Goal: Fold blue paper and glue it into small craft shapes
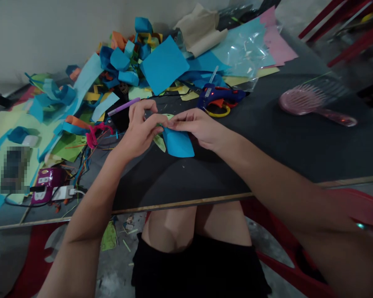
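Over the dark table, my left hand and my right hand meet at the fingertips. Between them is a blue paper piece, which hangs downward, pinched at its upper edge. A light green paper piece shows beside and behind the blue one, partly hidden by my left fingers. A purple pen-like stick lies by my left hand, its end near the knuckles. Just beyond my right hand rests a blue glue gun, with a yellow scissor handle beside it.
Curled paper strips pile up at the back, near a blue square sheet and clear plastic. A pink hairbrush lies at right. On the left are a purple power socket, cables and green sheets.
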`<action>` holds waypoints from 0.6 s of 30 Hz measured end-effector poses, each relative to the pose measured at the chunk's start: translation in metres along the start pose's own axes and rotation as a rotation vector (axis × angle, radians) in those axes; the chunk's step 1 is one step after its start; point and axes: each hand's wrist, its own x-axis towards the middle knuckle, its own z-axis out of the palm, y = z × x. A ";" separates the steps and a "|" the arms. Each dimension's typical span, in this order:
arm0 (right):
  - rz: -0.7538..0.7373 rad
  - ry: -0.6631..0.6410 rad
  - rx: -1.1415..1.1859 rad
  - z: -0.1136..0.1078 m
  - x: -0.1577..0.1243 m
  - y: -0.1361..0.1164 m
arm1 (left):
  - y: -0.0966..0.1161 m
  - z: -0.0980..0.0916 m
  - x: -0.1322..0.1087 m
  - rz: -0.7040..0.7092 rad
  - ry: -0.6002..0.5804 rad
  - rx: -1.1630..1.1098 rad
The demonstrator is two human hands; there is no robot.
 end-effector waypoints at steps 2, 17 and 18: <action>0.008 0.000 0.010 0.000 0.000 0.000 | 0.000 0.000 0.000 -0.004 -0.010 0.006; 0.043 0.013 0.061 0.001 -0.001 0.000 | -0.001 0.000 0.000 -0.015 -0.010 0.019; 0.044 0.015 0.061 0.001 -0.001 -0.001 | -0.001 0.000 0.000 -0.019 -0.009 0.022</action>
